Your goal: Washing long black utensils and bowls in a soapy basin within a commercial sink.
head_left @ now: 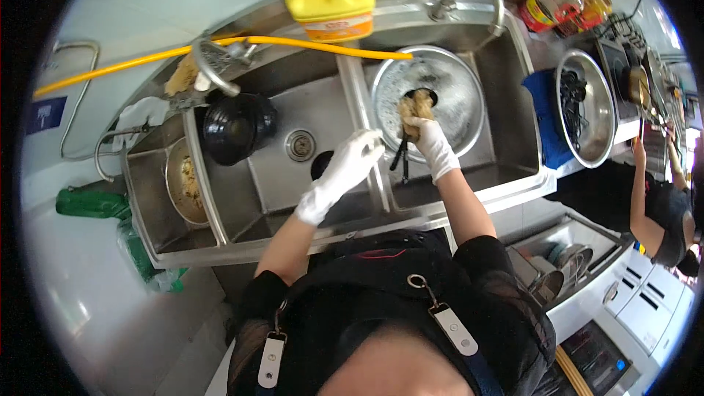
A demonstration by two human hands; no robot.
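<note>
My right hand [434,145], in a white glove, is closed around a tan, rumpled scrubbing cloth [416,105] over the large metal basin [469,95] of sudsy water in the right sink. Dark narrow handles [400,161] hang at the basin's near rim, just below that hand. My left hand [353,165], also gloved in white, hovers by the divider between the sinks with its fingers curled in; what they hold, if anything, is hidden. Beside it, a small dark rounded object [320,165] shows in the middle sink, partly covered by the glove.
Black bowls [233,128] sit in the middle sink, and a pot with food scraps [186,180] in the left one. A yellow hose [293,42] runs across to the basin. Behind stands a yellow pump jug [334,9]. A metal bowl of black utensils [587,106] and another person [660,213] are at right.
</note>
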